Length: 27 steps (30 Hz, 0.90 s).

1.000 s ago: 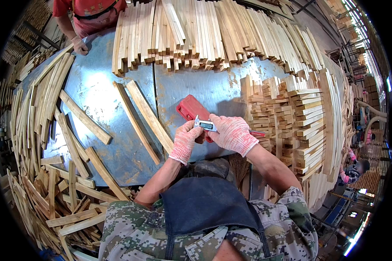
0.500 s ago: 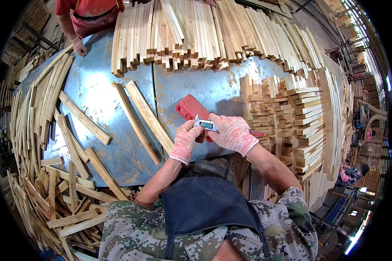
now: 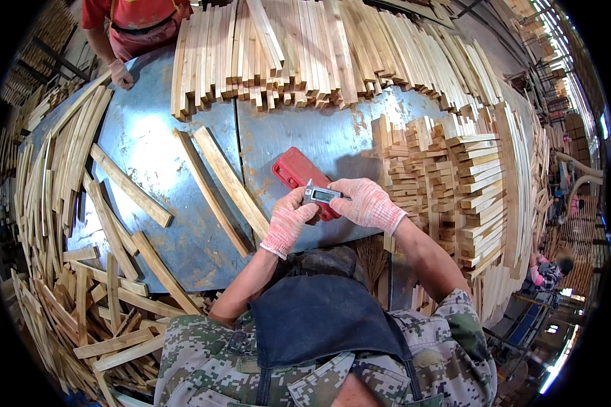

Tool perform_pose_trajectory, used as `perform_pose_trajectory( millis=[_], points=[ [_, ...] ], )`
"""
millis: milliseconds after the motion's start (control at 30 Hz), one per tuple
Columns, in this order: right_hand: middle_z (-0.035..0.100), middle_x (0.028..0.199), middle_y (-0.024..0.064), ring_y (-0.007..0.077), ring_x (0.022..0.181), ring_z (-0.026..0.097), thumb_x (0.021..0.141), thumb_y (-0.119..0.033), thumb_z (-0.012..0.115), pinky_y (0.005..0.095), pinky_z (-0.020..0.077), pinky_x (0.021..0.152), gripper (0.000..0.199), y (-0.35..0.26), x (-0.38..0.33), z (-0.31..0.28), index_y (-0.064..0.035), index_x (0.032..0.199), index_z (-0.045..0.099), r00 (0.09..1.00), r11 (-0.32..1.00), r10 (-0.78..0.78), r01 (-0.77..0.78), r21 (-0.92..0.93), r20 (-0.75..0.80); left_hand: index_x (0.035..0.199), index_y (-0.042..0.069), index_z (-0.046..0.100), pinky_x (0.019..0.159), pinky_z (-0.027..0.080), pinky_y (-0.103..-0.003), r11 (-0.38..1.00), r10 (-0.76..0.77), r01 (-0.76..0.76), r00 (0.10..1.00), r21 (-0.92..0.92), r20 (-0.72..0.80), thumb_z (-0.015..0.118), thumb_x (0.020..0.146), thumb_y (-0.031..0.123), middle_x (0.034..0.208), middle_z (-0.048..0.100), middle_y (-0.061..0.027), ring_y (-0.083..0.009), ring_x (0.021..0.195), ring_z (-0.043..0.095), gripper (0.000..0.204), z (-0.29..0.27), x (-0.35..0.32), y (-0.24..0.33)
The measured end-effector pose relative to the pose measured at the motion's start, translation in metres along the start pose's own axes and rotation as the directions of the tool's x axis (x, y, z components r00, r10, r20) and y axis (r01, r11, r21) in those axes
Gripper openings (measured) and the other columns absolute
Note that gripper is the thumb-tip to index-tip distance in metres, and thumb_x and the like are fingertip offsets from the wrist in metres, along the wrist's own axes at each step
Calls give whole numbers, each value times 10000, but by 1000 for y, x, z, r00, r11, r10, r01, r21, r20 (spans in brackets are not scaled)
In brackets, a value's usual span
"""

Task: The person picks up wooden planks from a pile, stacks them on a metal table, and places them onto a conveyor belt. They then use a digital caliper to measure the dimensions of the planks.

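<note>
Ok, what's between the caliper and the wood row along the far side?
In the head view, part of the red case, then bare tabletop, lies between the caliper and the wood row.

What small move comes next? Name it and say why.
Probably steady the caliper and read its display: the screen faces up, uncovered, and the left hand and right hand hold the tool from either side, near the red case.

Along the blue-grey metal worktop's far side, we see stacked pale wooden strips beside a red-shirted co-worker; the worktop gleams.
</note>
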State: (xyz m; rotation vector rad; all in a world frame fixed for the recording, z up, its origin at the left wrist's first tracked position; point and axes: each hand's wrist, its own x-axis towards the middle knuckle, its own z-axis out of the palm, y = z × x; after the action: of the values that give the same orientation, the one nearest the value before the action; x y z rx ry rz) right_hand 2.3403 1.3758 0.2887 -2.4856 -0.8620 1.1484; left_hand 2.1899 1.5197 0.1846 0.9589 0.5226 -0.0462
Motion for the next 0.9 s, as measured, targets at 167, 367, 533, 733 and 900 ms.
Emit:
perform_pose_trajectory(
  millis=[167, 367, 533, 733, 900],
  points=[
    [765, 1129, 205, 398, 1087, 722, 937, -385, 666, 477, 564, 973, 483, 7, 3, 5, -105, 1329, 708, 1000, 1000, -6, 6, -28, -7, 1181, 27, 702, 736, 576, -310, 995, -14, 11, 1000, 94, 25, 693, 942, 81, 924, 724, -38, -131, 798, 677, 245, 0, 1, 1],
    [771, 1098, 200, 375, 1062, 735, 938, -364, 677, 459, 568, 963, 468, 11, 5, 9, -97, 1321, 717, 1000, 998, -6, 7, 66, -18, 1162, 32, 698, 687, 545, -287, 992, -8, 7, 1000, 128, 4, 679, 953, 70, 873, 700, -18, -109, 747, 637, 214, 0, 6, -4],
    [775, 982, 148, 262, 924, 749, 977, -302, 667, 395, 583, 868, 382, 25, 11, 14, -80, 1277, 746, 997, 937, 54, -71, 341, 61, 1157, 31, 693, 652, 517, -275, 985, -15, 18, 1000, 171, -19, 668, 958, 52, 844, 677, -7, -97, 722, 608, 201, 4, 6, -2],
    [726, 811, 75, 173, 751, 675, 1000, -276, 649, 362, 563, 758, 331, 28, 19, 13, -66, 1228, 764, 985, 882, 127, -164, 442, 113, 1168, 32, 694, 640, 502, -268, 984, -16, 21, 999, 176, -30, 664, 966, 44, 841, 669, -6, -92, 715, 595, 204, 5, 6, -3],
    [712, 776, 75, 170, 718, 664, 998, -264, 653, 359, 556, 726, 310, 29, 22, 13, -37, 1178, 766, 987, 880, 125, -159, 448, 103, 1167, 34, 693, 653, 503, -268, 986, 10, -9, 1000, 167, -3, 662, 958, 34, 841, 668, -4, -90, 713, 589, 212, 6, 6, -3]
  ],
)
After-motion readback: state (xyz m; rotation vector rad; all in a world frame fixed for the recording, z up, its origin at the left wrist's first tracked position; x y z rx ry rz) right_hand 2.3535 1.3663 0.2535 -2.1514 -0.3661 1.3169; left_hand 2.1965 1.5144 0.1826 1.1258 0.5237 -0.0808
